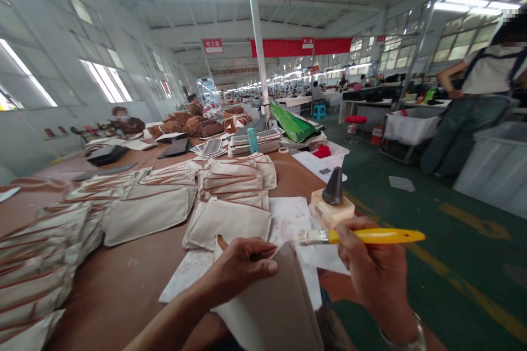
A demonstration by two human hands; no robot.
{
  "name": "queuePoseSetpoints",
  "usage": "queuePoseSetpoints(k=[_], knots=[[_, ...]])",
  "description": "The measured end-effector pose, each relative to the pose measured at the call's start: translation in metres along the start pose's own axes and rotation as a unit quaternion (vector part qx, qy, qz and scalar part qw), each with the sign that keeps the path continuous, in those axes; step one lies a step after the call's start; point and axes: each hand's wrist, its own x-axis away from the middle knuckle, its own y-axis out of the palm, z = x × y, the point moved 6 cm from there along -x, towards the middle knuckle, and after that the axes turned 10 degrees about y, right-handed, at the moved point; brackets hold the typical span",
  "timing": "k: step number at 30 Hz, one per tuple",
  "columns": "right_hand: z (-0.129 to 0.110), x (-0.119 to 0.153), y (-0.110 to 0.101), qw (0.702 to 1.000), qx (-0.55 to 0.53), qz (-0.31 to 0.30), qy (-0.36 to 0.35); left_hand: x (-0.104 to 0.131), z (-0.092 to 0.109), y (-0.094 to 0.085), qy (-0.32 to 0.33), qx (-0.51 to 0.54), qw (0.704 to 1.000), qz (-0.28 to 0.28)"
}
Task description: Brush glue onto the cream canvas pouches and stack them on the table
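My left hand [242,266] pinches the top edge of a beige fabric pouch [275,301], with the thumb on its near face. The pouch hangs over the near edge of the table, and its lower part runs out of view. In my right hand [370,263] is a paintbrush [379,236] with a yellow handle, held level. Its pale bristles touch or nearly touch the pouch's upper right corner; I cannot tell which. Just beyond the brush stands a dark cone-shaped container [333,186] on a yellowish block [331,208]. Stained white paper [288,211] lies under the work.
Rows of beige pouches [148,208] with brown edging cover the brown table [135,279]. Brown bundles [201,123], stacked panels [257,142] and a green bag [292,123] lie farther back. A person [481,88] stands at right near white bins [494,164]; another person [127,120] is at far left.
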Motion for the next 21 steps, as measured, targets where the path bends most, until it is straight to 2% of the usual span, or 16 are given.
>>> queuePoseSetpoints(k=[2, 6, 11, 15, 17, 19, 21], knots=[[0.0, 0.004, 0.005, 1.0, -0.014, -0.015, 0.0, 0.0, -0.005, -0.002, -0.032, -0.017, 0.999, 0.024], [-0.004, 0.007, 0.014, 0.997, 0.054, -0.034, -0.051, 0.001, -0.014, -0.005, -0.074, -0.055, 0.995, 0.046], [-0.014, 0.009, -0.001, 0.996, 0.072, 0.019, -0.056, 0.002, -0.019, -0.005, -0.081, -0.036, 0.994, 0.068], [-0.007, 0.016, 0.008, 0.996, 0.062, -0.045, -0.042, 0.005, -0.017, -0.005, -0.075, -0.059, 0.992, 0.087], [-0.004, 0.017, 0.008, 0.994, 0.08, -0.052, -0.05, 0.007, -0.011, -0.005, -0.036, -0.112, 0.989, 0.093], [-0.001, 0.015, 0.0, 0.995, 0.08, -0.025, -0.046, 0.011, 0.005, -0.003, 0.056, -0.203, 0.973, 0.094], [0.004, 0.01, -0.012, 0.999, 0.031, -0.006, -0.008, 0.019, 0.027, 0.004, 0.191, -0.322, 0.922, 0.097]])
